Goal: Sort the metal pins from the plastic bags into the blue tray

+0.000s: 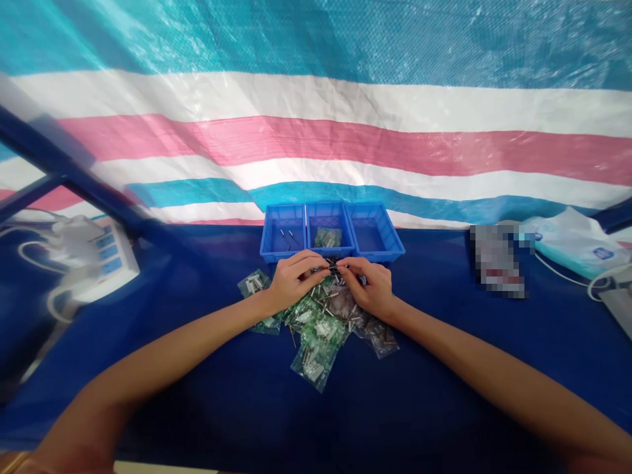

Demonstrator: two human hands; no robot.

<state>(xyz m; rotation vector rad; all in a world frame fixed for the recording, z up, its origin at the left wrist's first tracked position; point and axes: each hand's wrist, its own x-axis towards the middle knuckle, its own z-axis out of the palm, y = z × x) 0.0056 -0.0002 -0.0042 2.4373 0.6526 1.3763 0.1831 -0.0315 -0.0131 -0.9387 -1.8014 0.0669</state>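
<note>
A blue table [444,408] carries 3 blue bins [332,232]; just in front of them lies a heap of small clear bags [318,329] of metal pins. Above the heap, the left hand [291,280] and right hand [370,286] pinch a dark cluster of pins [334,266], fingers curled nearly closed. The pins look light, stiff and slippery, best pinched mid-shaft; thin, dark, silvery-tipped.

Table [197,408]: covered in dark blue.
Trays [374,234]: bright blue.
Tarp [316,99]: striped in teal, white and pink.
Packets [316,342]: clear, tinted green.
Power strip [99,257]: white, blue switches.
</note>
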